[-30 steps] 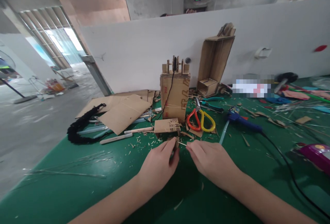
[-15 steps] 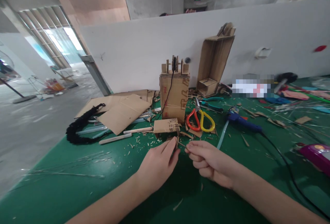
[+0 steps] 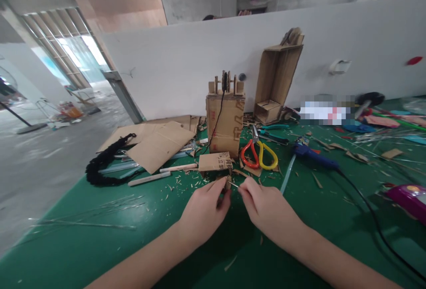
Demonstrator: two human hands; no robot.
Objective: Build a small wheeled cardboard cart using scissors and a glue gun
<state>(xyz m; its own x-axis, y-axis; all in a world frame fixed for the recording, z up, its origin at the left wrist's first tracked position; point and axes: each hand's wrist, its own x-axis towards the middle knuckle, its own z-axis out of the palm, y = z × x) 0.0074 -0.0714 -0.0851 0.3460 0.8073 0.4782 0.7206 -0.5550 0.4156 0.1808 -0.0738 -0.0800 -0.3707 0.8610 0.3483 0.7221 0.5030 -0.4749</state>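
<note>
Above the green table, both hands pinch a cardboard piece.

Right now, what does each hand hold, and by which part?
Left hand pinches a small cardboard piece by its lower edge; right hand pinches a thin pin by its end.

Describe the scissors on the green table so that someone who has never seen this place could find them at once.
Start at the tall cardboard box that stands upright in the middle of the green table, with a black cord running down its front. Just to its right, the scissors lie flat among cardboard scraps. Their handles set them apart: one loop is red and the other yellow, unlike the blue glue gun further right.
</note>
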